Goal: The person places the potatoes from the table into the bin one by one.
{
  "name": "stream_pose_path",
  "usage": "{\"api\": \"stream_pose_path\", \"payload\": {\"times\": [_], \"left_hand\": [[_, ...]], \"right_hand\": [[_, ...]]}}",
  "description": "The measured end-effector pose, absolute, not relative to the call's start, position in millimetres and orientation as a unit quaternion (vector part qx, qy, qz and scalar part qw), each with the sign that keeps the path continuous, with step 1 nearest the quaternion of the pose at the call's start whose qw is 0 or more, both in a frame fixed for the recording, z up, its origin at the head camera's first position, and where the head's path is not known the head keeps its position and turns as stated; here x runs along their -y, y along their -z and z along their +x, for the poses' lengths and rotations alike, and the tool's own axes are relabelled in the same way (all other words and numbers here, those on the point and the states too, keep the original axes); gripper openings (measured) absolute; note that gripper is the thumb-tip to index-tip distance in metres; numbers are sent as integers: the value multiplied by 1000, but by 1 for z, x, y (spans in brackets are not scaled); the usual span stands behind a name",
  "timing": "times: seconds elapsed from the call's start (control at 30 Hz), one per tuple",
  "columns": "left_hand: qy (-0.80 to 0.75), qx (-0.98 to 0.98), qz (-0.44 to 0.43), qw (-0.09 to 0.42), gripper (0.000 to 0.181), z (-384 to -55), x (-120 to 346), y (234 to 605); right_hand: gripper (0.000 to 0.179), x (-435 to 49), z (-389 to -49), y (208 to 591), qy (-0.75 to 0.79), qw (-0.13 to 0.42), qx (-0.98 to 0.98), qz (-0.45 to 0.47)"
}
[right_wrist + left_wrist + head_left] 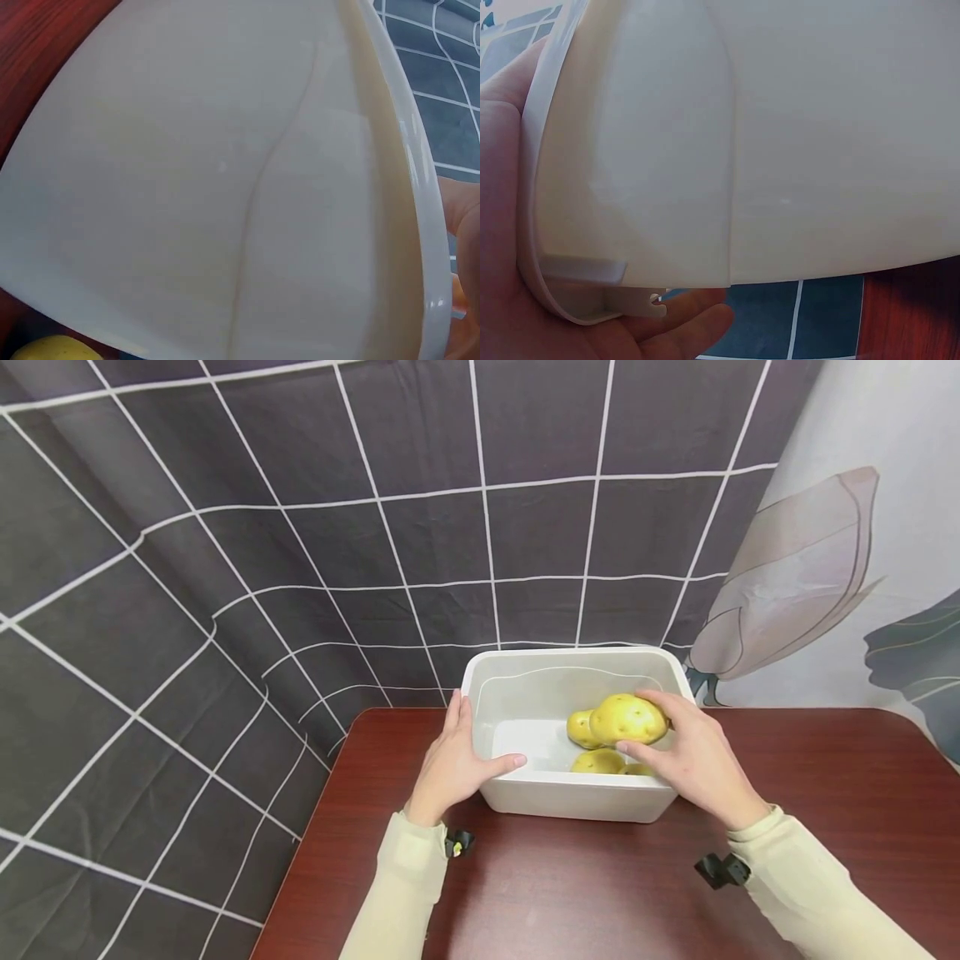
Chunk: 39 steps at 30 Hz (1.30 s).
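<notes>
In the head view, a white plastic bin (581,802) stands on the table against the wall. My left hand (457,760) holds its near left corner, fingers along the outside and thumb over the near rim. The left wrist view shows fingers (705,330) under the rim. My right hand (697,756) grips a large yellow potato (628,718) between thumb and fingers at the bin's right side, above other potatoes. One potato (580,728) shows behind it, another potato (596,762) lies nearer the front wall, and a further one is mostly hidden.
The dark red wooden table (540,893) extends in front of the bin and to both sides. Behind it hangs a dark cloth with white grid lines (420,539), and a pale flower-print cloth (810,568) hangs at the right. Each wrist carries a small black camera.
</notes>
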<state>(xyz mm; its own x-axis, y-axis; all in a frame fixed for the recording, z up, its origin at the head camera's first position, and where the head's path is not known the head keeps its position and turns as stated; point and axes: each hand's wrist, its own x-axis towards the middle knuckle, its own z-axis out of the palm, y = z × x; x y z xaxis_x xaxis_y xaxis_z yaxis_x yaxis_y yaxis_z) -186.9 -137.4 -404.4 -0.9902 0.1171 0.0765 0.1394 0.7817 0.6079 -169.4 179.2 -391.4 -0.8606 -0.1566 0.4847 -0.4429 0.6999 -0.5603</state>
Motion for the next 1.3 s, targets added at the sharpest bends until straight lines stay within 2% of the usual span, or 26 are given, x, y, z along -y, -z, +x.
{"api": "stream_pose_path", "payload": {"times": [0.33,0.87,1.3], "left_hand": [[327,943,-67,18,129,-187,137,405],[324,944,-65,17,128,-187,136,405],[333,940,-66,18,127,-188,137,406]], "right_hand": [[66,-176,-174,393,-337,180,906,183],[56,-178,-174,390,-329,192,900,211],[49,-197,-167,388,-333,205,902,181]]}}
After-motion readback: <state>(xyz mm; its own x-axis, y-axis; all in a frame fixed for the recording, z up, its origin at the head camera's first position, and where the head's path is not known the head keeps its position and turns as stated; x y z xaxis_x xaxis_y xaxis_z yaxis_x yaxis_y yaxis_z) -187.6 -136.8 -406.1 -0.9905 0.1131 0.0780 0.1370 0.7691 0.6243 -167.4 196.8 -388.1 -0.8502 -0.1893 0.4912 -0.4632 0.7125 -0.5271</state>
